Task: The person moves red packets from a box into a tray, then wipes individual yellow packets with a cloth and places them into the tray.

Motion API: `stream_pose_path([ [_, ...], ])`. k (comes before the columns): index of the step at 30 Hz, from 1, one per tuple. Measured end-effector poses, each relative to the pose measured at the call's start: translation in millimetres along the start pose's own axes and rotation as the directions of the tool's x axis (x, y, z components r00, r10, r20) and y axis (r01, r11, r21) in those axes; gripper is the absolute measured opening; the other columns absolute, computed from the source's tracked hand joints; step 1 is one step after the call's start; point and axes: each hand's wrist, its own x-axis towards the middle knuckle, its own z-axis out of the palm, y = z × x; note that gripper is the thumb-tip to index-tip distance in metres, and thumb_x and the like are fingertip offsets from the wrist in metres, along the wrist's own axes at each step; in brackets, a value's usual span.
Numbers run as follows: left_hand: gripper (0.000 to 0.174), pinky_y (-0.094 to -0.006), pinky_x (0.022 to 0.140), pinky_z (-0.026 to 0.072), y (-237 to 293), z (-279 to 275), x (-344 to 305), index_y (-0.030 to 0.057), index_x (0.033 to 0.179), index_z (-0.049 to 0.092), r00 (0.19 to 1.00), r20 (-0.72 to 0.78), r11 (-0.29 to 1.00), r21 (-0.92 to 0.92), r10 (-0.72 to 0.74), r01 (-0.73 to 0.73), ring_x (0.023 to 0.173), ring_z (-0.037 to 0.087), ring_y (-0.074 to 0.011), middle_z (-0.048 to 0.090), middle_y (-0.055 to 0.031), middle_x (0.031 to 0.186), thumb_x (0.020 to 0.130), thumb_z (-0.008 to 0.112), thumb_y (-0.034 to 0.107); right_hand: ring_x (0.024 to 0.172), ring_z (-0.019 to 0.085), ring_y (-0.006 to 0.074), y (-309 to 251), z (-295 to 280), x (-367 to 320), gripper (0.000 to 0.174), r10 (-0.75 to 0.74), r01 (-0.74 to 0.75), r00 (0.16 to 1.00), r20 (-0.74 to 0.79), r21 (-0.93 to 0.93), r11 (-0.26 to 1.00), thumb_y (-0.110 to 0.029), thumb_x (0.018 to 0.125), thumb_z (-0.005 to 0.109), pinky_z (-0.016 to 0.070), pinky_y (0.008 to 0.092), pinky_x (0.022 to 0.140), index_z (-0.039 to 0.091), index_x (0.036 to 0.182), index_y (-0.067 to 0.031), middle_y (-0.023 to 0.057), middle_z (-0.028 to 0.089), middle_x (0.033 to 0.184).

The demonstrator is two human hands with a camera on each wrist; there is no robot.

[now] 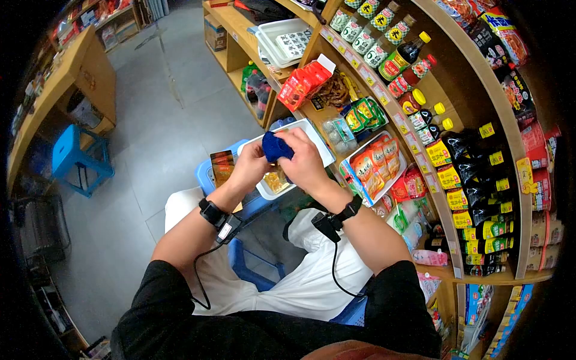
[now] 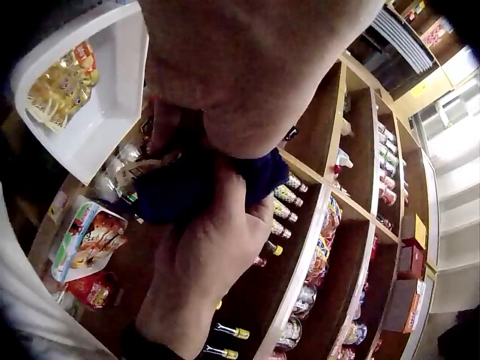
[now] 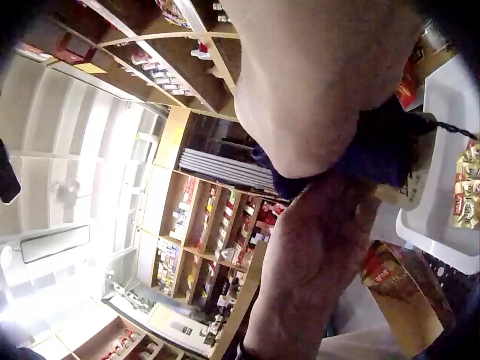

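Note:
Both hands hold a small dark blue cloth pouch [image 1: 277,147] in front of the body. The left hand [image 1: 252,165] pinches its left side, and the right hand [image 1: 303,161] grips it from above and the right. In the right wrist view a dark twisted cord [image 3: 454,128] trails from the pouch. Its opening is largely hidden by the fingers. Below the hands, a white tray [image 2: 120,79] contains gold-wrapped packets [image 2: 64,88] at one end. Beside the tray stands an open brown-and-red carton [image 3: 405,300].
The tray sits on a blue stool [image 1: 205,174] near the knees. On the right, a curved wooden shelf [image 1: 441,198] carries bottles and sauces. A packed tray of orange packets [image 1: 377,165] and a red box [image 1: 306,81] lie on its lower ledge. Another blue stool [image 1: 81,153] stands left.

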Motion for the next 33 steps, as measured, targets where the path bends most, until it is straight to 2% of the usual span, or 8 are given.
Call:
stream_pose_path([
  [6, 0.017, -0.0300, 0.079, 0.0579, -4.5, -5.9, -2.2, 0.0044, 0.114, 0.064, 0.999, 0.048, 0.999, 0.036, -0.021, 0.019, 0.088, 0.067, -0.0133, 0.068, -0.0024, 0.103, 0.098, 0.060, 0.008, 0.094, 0.065, 0.0372, -6.0, -6.8, 3.3, 0.040, -0.071, 0.072, 0.997, 0.026, -0.046, 0.996, -0.003, 0.073, 0.069, 0.0543, 0.0440, 0.083, 0.068, 0.113, -0.0050, 0.0142, 0.063, 0.105],
  [8, 0.017, -0.0295, 0.077, 0.0565, -7.2, -8.1, -3.2, 0.0041, 0.114, 0.064, 0.996, 0.084, 0.991, 0.135, -0.034, 0.022, 0.088, 0.066, -0.0126, 0.068, -0.0010, 0.100, 0.097, 0.060, 0.006, 0.094, 0.065, 0.0372, -7.6, -9.1, 3.8, 0.040, -0.085, 0.087, 0.996, 0.033, -0.097, 0.991, -0.004, 0.073, 0.069, 0.0544, 0.0442, 0.082, 0.068, 0.113, -0.0049, 0.0146, 0.063, 0.104],
  [12, 0.016, -0.0298, 0.076, 0.0552, -5.3, -5.0, -4.3, 0.0044, 0.112, 0.064, 0.995, 0.095, 0.996, 0.087, -0.024, 0.016, 0.087, 0.065, -0.0108, 0.066, 0.0011, 0.097, 0.098, 0.058, 0.005, 0.094, 0.065, 0.0374, -0.6, -9.2, 4.9, 0.040, -0.080, 0.079, 0.997, -0.004, -0.125, 0.989, -0.005, 0.073, 0.070, 0.0544, 0.0443, 0.082, 0.068, 0.113, -0.0044, 0.0153, 0.063, 0.103],
  [18, 0.024, -0.0308, 0.083, 0.0571, -6.5, -8.7, 1.3, 0.0050, 0.122, 0.064, 0.989, 0.132, 0.997, 0.017, -0.072, 0.070, 0.096, 0.067, -0.0116, 0.070, -0.0006, 0.108, 0.100, 0.055, 0.008, 0.096, 0.063, 0.0394, 20.8, -20.0, 11.3, 0.039, 0.081, -0.093, 0.993, -0.084, -0.154, 0.984, -0.007, 0.074, 0.070, 0.0522, 0.0445, 0.085, 0.068, 0.112, -0.0010, 0.0190, 0.064, 0.104],
  [20, 0.017, -0.0230, 0.068, 0.0533, -0.1, -2.8, -1.1, 0.0043, 0.110, 0.068, 0.998, 0.051, 0.999, -0.017, -0.045, 0.045, 0.079, 0.062, -0.0055, 0.068, 0.0029, 0.091, 0.098, 0.056, 0.005, 0.096, 0.063, 0.0397, 29.5, -22.2, 11.7, 0.038, 0.104, -0.115, 0.991, -0.083, -0.147, 0.982, -0.007, 0.074, 0.070, 0.0520, 0.0447, 0.085, 0.068, 0.111, 0.0002, 0.0195, 0.064, 0.104],
  [23, 0.018, -0.0240, 0.069, 0.0538, 0.2, -5.1, -0.9, 0.0047, 0.110, 0.068, 0.996, 0.051, 0.996, -0.061, -0.068, 0.071, 0.081, 0.063, -0.0064, 0.069, 0.0014, 0.095, 0.098, 0.056, 0.005, 0.096, 0.063, 0.0401, 29.1, -25.2, 11.8, 0.037, 0.135, -0.142, 0.989, -0.060, -0.147, 0.979, -0.007, 0.075, 0.069, 0.0518, 0.0448, 0.085, 0.067, 0.110, 0.0033, 0.0205, 0.064, 0.104],
  [31, 0.017, -0.0251, 0.069, 0.0547, 0.8, -6.0, 0.9, 0.0061, 0.108, 0.069, 0.990, -0.006, 0.990, -0.040, -0.137, 0.137, 0.082, 0.064, -0.0078, 0.069, 0.0018, 0.095, 0.097, 0.056, 0.005, 0.098, 0.063, 0.0383, 15.1, -22.1, 13.2, 0.039, 0.032, -0.064, 0.986, -0.164, -0.196, 0.979, -0.006, 0.073, 0.071, 0.0525, 0.0447, 0.086, 0.068, 0.112, -0.0023, 0.0169, 0.063, 0.104],
  [33, 0.016, -0.0250, 0.069, 0.0547, -2.1, -7.4, 0.9, 0.0066, 0.107, 0.070, 0.990, 0.004, 0.990, -0.016, -0.138, 0.138, 0.081, 0.064, -0.0078, 0.068, 0.0024, 0.094, 0.097, 0.057, 0.005, 0.098, 0.063, 0.0378, 16.6, -16.9, 11.1, 0.039, -0.003, -0.018, 0.995, -0.103, -0.202, 0.979, -0.006, 0.073, 0.071, 0.0528, 0.0447, 0.085, 0.068, 0.112, -0.0028, 0.0161, 0.063, 0.105],
])
